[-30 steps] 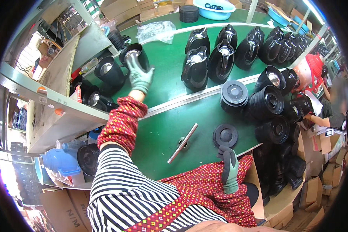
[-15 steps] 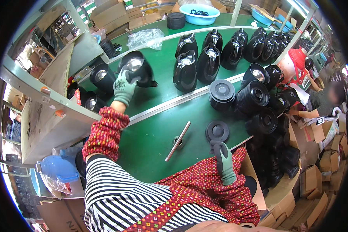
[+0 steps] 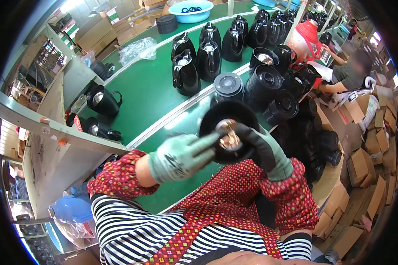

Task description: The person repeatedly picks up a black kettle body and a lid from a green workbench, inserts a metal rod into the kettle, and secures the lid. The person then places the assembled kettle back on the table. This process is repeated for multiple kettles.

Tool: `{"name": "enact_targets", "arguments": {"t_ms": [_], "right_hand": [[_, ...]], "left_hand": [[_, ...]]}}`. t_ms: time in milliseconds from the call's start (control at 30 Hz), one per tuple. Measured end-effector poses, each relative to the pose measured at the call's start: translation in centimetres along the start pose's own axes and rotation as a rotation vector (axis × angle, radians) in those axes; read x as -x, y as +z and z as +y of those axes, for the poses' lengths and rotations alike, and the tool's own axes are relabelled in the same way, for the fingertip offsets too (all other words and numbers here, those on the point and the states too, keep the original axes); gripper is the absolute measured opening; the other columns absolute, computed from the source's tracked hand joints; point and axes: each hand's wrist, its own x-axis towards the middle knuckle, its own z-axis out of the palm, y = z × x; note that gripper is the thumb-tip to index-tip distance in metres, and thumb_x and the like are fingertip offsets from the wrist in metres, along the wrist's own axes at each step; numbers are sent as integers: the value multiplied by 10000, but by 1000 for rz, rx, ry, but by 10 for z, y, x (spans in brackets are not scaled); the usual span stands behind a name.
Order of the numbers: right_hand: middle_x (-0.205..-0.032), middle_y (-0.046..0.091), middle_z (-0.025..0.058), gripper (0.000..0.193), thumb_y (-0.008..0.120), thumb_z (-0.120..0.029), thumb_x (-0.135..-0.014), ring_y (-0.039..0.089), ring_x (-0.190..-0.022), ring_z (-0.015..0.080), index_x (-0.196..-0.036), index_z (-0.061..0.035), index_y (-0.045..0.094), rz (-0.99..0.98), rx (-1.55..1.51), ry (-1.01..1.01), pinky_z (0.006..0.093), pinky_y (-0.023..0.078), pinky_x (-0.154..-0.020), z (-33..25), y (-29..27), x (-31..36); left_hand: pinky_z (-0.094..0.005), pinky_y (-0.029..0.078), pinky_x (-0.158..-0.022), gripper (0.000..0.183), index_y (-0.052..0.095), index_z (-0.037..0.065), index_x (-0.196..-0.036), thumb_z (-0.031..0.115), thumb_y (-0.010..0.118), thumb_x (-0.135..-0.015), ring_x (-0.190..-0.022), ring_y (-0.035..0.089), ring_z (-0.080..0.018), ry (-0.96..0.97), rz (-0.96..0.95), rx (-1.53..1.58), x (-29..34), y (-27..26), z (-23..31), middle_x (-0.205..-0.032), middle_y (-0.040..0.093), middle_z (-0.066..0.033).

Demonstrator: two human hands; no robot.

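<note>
A black vacuum jug (image 3: 225, 110) is in front of me above the green bench, its wide open end toward me and a shiny silver part showing inside. My left hand (image 3: 181, 155), in a pale green glove, grips it from the left, fingers over the rim at the silver part. From the right, my right hand (image 3: 264, 148), gloved with dark fingertips, hooks its fingers over the rim into the opening. Motion blurs the fingertips. Just behind the jug stands a stack of black round lids (image 3: 228, 85).
Several black jugs (image 3: 208, 59) stand upright across the bench rail. Two more (image 3: 103, 100) lie at the left by the shelf. Black round parts (image 3: 284, 106) pile up at the right, near an open carton (image 3: 325, 176). A person (image 3: 353, 70) sits beyond a red-topped flask (image 3: 306, 37).
My left hand has brought the jug from the far left to in front of me. My right hand has risen from beside a black disc to the jug. The view has shifted right.
</note>
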Motion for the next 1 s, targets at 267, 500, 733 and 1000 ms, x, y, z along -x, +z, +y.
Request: {"name": "enact_targets", "arguments": {"t_ms": [267, 500, 733, 1000], "right_hand": [[-1356, 665, 169, 556, 627, -443, -1053, 671, -1182, 312, -1354, 22, 581, -47, -492, -127, 451, 532, -1033, 97, -105, 98], [-1356, 670, 179, 560, 599, -444, -1060, 667, -1196, 321, -1358, 30, 595, 109, -608, -54, 458, 524, -1053, 102, -111, 131], [-1355, 674, 190, 567, 571, -444, -1067, 663, -1210, 331, -1362, 38, 609, 177, -675, 3, 465, 515, -1073, 94, -115, 110], [-1354, 680, 203, 578, 540, -445, -1075, 659, -1227, 342, -1366, 48, 624, 191, -719, 50, 473, 505, -1096, 90, -123, 92]], "left_hand": [[-446, 571, -949, 551, 630, 16, -1354, 165, 814, -857, -1054, 696, -405, -502, 607, 314, -28, 58, -132, -1336, 659, -214], [-377, 580, -601, 704, 757, -51, -1053, 591, 853, -782, -618, 703, -244, -1387, -128, 324, -56, 72, -351, -802, 733, -124], [-397, 606, -722, 569, 790, -60, -1000, 467, 804, -786, -777, 764, -284, -1255, -463, 11, -93, 79, -366, -894, 775, -169], [-389, 617, -855, 749, 777, -78, -1054, 630, 717, -819, -890, 788, -332, -1170, -511, -178, -95, 94, -363, -997, 795, -224]]}}
